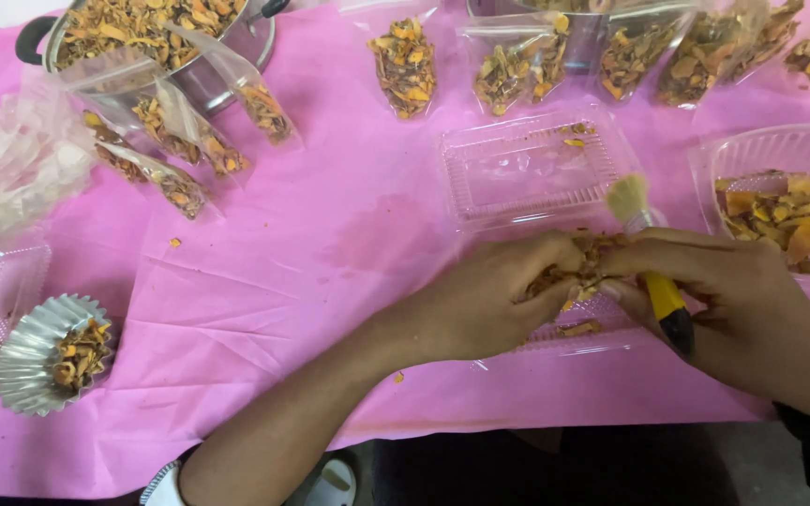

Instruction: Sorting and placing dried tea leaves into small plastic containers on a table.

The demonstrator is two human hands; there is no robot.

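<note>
My left hand pinches a clump of dried orange-brown flakes over a clear plastic tray near the table's front edge. My right hand meets it from the right, its fingers on the same flakes. The right hand also grips a small brush with a yellow-and-black handle and pale bristles pointing up. Much of the tray is hidden under both hands.
A pink cloth covers the table. An open, nearly bare clear tray lies behind my hands; another with flakes is at right. Filled plastic bags line the back. A metal pot stands back left, a foil cup front left.
</note>
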